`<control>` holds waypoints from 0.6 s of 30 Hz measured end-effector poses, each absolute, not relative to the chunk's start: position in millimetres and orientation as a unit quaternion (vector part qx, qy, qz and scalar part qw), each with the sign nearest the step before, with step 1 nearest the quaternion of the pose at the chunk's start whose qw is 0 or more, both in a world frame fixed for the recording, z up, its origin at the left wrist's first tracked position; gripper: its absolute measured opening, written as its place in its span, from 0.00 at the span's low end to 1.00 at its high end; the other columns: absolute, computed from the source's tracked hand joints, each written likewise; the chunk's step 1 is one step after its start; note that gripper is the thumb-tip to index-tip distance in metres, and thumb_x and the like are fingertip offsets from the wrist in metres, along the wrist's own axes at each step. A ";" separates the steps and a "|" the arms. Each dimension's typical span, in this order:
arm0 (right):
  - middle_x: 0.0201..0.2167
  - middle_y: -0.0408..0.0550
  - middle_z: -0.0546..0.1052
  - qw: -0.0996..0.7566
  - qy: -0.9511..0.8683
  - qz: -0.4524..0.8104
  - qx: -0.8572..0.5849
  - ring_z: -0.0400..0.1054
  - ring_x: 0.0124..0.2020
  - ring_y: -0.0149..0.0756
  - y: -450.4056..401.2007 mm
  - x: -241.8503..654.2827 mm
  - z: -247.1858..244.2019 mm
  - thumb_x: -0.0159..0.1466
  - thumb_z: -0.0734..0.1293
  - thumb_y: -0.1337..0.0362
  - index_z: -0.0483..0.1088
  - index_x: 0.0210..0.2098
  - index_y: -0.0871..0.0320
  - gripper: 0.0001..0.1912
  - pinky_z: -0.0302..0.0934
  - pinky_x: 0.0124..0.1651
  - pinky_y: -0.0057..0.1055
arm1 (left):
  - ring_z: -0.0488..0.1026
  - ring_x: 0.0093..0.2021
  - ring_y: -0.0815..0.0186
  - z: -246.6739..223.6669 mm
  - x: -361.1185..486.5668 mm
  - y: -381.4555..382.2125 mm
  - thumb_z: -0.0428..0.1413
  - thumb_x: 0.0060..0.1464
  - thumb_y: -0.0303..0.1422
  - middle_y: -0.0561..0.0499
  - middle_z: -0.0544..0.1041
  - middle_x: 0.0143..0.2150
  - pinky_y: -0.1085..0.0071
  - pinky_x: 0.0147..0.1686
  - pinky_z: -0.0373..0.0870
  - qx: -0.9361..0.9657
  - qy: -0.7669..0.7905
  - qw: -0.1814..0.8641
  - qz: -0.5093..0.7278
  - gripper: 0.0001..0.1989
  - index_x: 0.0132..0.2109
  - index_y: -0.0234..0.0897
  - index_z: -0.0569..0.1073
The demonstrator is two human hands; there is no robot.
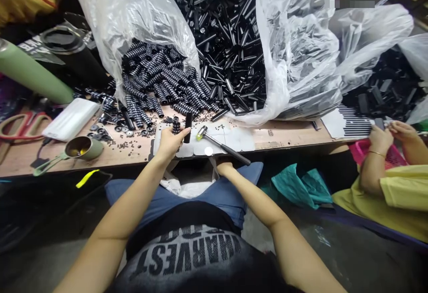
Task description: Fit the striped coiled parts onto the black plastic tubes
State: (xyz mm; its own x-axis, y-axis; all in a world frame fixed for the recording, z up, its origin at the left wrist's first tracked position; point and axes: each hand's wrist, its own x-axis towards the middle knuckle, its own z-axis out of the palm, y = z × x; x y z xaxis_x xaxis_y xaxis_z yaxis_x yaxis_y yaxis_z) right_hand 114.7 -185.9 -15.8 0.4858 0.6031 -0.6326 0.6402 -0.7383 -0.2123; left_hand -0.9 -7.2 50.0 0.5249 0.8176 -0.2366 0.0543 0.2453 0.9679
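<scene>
My left hand (171, 141) is closed over the white pads on the bench, pinching a short black tube (188, 128) upright between thumb and fingers. A dark ribbed roller (176, 126) shows at the fingertips of that hand; whether it is held or just behind them I cannot tell. My right hand (224, 168) is down at the bench edge by my lap, near a white bag (187, 189), and its fingers are hidden. Between the hands, a small hammer (222, 146) with a yellow-tipped head lies across the white pads (234, 138).
Behind stand plastic bags of ribbed rollers (157, 72) and black tubes (230, 39). Small washers, a cup (84, 148), a white power bank (71, 119), red scissors (25, 125) and a green bottle (33, 72) lie left. At right, another person's hands (381, 139) handle dark parts.
</scene>
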 end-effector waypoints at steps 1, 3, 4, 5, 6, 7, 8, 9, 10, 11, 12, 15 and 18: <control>0.42 0.61 0.76 0.026 0.371 -0.371 0.851 0.71 0.47 0.48 -187.9 108.5 -12.1 0.60 0.70 0.62 0.74 0.40 0.63 0.11 0.65 0.47 0.41 | 0.55 0.13 0.77 49.6 -1.3 -6.9 0.66 0.37 0.39 0.60 0.62 0.15 0.79 0.12 0.51 0.539 0.400 0.688 0.276 0.18 0.30 0.34 0.68; 0.36 0.61 0.78 0.021 0.405 -0.395 0.824 0.72 0.45 0.50 -193.9 97.8 1.7 0.56 0.72 0.63 0.75 0.32 0.62 0.07 0.65 0.46 0.39 | 0.57 0.14 0.76 48.5 -2.4 -7.1 0.67 0.36 0.39 0.59 0.63 0.16 0.79 0.12 0.52 0.529 0.397 0.707 0.252 0.19 0.30 0.34 0.68; 0.34 0.58 0.79 0.005 0.426 -0.412 0.806 0.73 0.43 0.48 -196.3 94.2 11.6 0.56 0.72 0.61 0.75 0.29 0.60 0.08 0.65 0.45 0.38 | 0.57 0.14 0.76 48.0 -2.9 -7.9 0.67 0.35 0.39 0.59 0.63 0.17 0.79 0.12 0.52 0.526 0.393 0.717 0.237 0.19 0.30 0.34 0.68; 0.32 0.55 0.79 -0.031 0.438 -0.437 0.785 0.74 0.40 0.45 -197.2 92.2 23.0 0.56 0.71 0.57 0.74 0.29 0.59 0.10 0.66 0.44 0.35 | 0.57 0.14 0.76 47.7 -3.1 -9.1 0.67 0.36 0.40 0.59 0.63 0.17 0.79 0.12 0.52 0.527 0.387 0.722 0.225 0.19 0.30 0.34 0.68; 0.30 0.52 0.79 -0.091 0.435 -0.470 0.763 0.74 0.36 0.41 -196.0 91.8 35.2 0.58 0.69 0.51 0.73 0.30 0.58 0.15 0.66 0.40 0.33 | 0.57 0.15 0.75 47.7 -3.2 -10.9 0.66 0.37 0.40 0.58 0.64 0.17 0.78 0.13 0.52 0.535 0.383 0.719 0.223 0.18 0.30 0.34 0.69; 0.29 0.50 0.78 -0.183 0.404 -0.512 0.735 0.74 0.32 0.38 -192.4 92.9 47.3 0.60 0.65 0.46 0.72 0.33 0.57 0.19 0.67 0.37 0.31 | 0.58 0.16 0.75 47.9 -3.2 -13.1 0.66 0.39 0.40 0.58 0.64 0.18 0.77 0.14 0.54 0.555 0.377 0.704 0.233 0.17 0.30 0.34 0.69; 0.29 0.49 0.78 -0.285 0.346 -0.554 0.701 0.74 0.30 0.37 -186.5 95.1 58.8 0.61 0.60 0.41 0.70 0.38 0.56 0.25 0.67 0.33 0.31 | 0.60 0.17 0.74 48.4 -3.2 -15.7 0.65 0.41 0.41 0.57 0.65 0.19 0.77 0.16 0.56 0.587 0.369 0.674 0.255 0.16 0.30 0.34 0.70; 0.30 0.49 0.77 -0.378 0.276 -0.591 0.657 0.73 0.29 0.36 -178.7 98.0 68.8 0.61 0.56 0.37 0.67 0.42 0.56 0.30 0.67 0.32 0.31 | 0.63 0.19 0.72 49.0 -3.4 -18.6 0.63 0.44 0.40 0.55 0.67 0.20 0.75 0.20 0.60 0.629 0.355 0.631 0.284 0.14 0.29 0.34 0.71; 0.32 0.50 0.77 -0.450 0.209 -0.624 0.604 0.73 0.30 0.37 -169.7 100.9 76.9 0.61 0.52 0.34 0.65 0.44 0.56 0.33 0.68 0.32 0.33 | 0.66 0.22 0.70 49.6 -3.9 -21.5 0.62 0.46 0.40 0.54 0.69 0.22 0.74 0.24 0.63 0.676 0.332 0.580 0.311 0.13 0.29 0.34 0.71; 0.33 0.50 0.76 -0.498 0.154 -0.648 0.556 0.73 0.31 0.37 -160.2 103.2 83.0 0.60 0.50 0.32 0.64 0.44 0.57 0.36 0.68 0.34 0.34 | 0.68 0.26 0.68 50.1 -4.5 -24.3 0.60 0.49 0.39 0.52 0.71 0.24 0.73 0.28 0.65 0.721 0.300 0.530 0.331 0.11 0.29 0.34 0.72; 0.34 0.50 0.76 -0.530 0.115 -0.665 0.514 0.73 0.34 0.38 -150.8 104.4 86.9 0.59 0.49 0.31 0.64 0.43 0.57 0.36 0.69 0.37 0.36 | 0.70 0.29 0.67 50.5 -5.4 -26.7 0.58 0.51 0.37 0.50 0.73 0.27 0.72 0.32 0.66 0.759 0.263 0.488 0.341 0.09 0.29 0.35 0.73; 0.31 0.49 0.74 -0.588 0.048 -0.668 0.453 0.72 0.36 0.38 -128.4 101.6 89.1 0.59 0.54 0.33 0.64 0.35 0.57 0.32 0.69 0.40 0.37 | 0.71 0.32 0.65 49.9 -7.9 -30.3 0.54 0.55 0.34 0.48 0.74 0.30 0.70 0.34 0.66 0.820 0.190 0.426 0.331 0.07 0.32 0.36 0.74; 0.30 0.48 0.73 -0.614 0.020 -0.650 0.446 0.71 0.36 0.39 -118.2 95.6 85.2 0.56 0.60 0.35 0.64 0.33 0.57 0.29 0.69 0.41 0.38 | 0.72 0.34 0.64 47.8 -9.6 -28.5 0.54 0.56 0.34 0.48 0.75 0.32 0.69 0.36 0.67 0.823 0.203 0.425 0.316 0.07 0.34 0.36 0.74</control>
State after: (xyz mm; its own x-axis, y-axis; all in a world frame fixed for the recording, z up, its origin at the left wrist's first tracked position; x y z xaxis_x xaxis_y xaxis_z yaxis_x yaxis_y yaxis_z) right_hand 95.6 -118.2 85.2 0.1532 0.8171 -0.5558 -0.7811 -0.2444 -0.5746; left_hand -9.6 -28.5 47.8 0.7176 0.6032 0.3480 0.0657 -0.5561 0.8285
